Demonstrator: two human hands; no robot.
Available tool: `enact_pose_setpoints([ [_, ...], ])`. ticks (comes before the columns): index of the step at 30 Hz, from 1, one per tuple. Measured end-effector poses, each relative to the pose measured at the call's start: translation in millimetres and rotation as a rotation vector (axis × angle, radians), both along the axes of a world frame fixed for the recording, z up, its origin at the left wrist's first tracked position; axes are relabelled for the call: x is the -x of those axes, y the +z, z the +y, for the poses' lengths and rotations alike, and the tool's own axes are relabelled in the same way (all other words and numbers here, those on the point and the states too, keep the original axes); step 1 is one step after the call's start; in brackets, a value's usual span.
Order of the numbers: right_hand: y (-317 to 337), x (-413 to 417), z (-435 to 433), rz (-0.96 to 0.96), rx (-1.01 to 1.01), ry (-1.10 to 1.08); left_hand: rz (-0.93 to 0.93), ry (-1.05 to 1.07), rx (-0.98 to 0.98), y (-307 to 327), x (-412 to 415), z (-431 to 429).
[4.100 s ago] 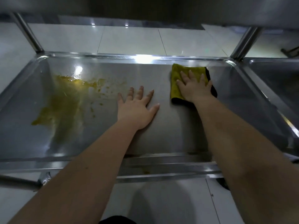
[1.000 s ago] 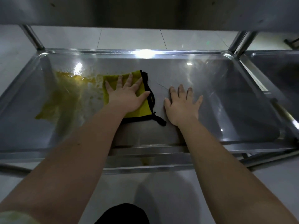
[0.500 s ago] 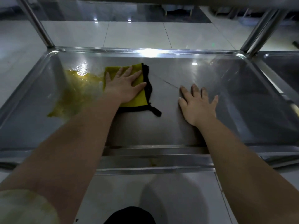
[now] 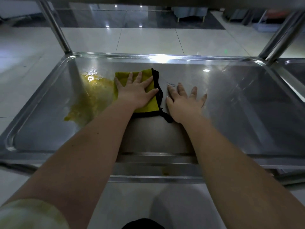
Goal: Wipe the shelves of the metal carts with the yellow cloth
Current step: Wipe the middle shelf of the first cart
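Cloth (image 4: pixel 149 103) lies pinned under the flat, spread left hand (image 4: pixel 136 94) beside the spill (image 4: pixel 90 100); right hand (image 4: pixel 185 103), fingers apart, braces on the shelf (image 4: pixel 231 104).

A pale tiled floor (image 4: pixel 148 40) lies behind the cart, its glossy tiles divided by thin dark joints and catching small bright reflections of ceiling lights. Farther back the floor turns to a band of dark tiles (image 4: pixel 132 19), also shiny. On that dark band stands a piece of grey furniture on thin gold legs (image 4: pixel 189 11), only its lower part in view. To the far right, blurred, sit some crates or bins (image 4: pixel 265 25), one with an orange-red patch above it; what they hold cannot be told. A tiny green dot of light (image 4: pixel 225 51) shows on the pale tiles near the right. More pale floor (image 4: pixel 132 200) shows at the bottom.
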State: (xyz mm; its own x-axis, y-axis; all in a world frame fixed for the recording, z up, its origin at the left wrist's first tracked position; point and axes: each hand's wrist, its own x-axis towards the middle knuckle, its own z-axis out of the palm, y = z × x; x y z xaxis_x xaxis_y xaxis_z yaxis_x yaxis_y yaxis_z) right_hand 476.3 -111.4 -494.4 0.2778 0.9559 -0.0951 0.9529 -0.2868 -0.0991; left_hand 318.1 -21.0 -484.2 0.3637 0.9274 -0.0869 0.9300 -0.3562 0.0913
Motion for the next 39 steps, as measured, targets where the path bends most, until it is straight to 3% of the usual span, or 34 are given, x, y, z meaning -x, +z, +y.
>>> enact_pose_setpoints([
  [4,-0.4,5.2,-3.4,-0.012,-0.004,-0.014,0.028,0.069,0.103,4.0,-25.8,-5.6],
  [9,-2.3,-0.5,-5.8,-0.008,-0.025,-0.016,-0.034,-0.058,0.049,0.0,-40.1,-19.1],
  [12,-2.1,-5.7,-4.9,0.013,-0.021,-0.001,-0.012,-0.085,0.026,-1.4,-4.1,-8.8],
  [19,-0.3,2.2,-2.6,-0.017,0.036,-0.052,0.065,0.173,0.011,-2.6,117.3,26.1],
  [22,6.9,23.8,13.7,0.004,0.056,-0.095,0.028,0.154,0.005,-2.4,108.8,23.4],
  [26,4.9,61.3,36.7,0.034,0.066,0.074,0.005,0.153,-0.009,-4.3,107.5,22.7],
  [32,-5.6,64.6,34.2,-0.010,0.029,0.065,0.022,0.155,-0.007,-6.1,102.0,25.8],
  [39,-5.8,62.4,29.9,-0.016,0.014,0.035,-0.059,-0.039,0.039,-3.2,17.6,17.2],
])
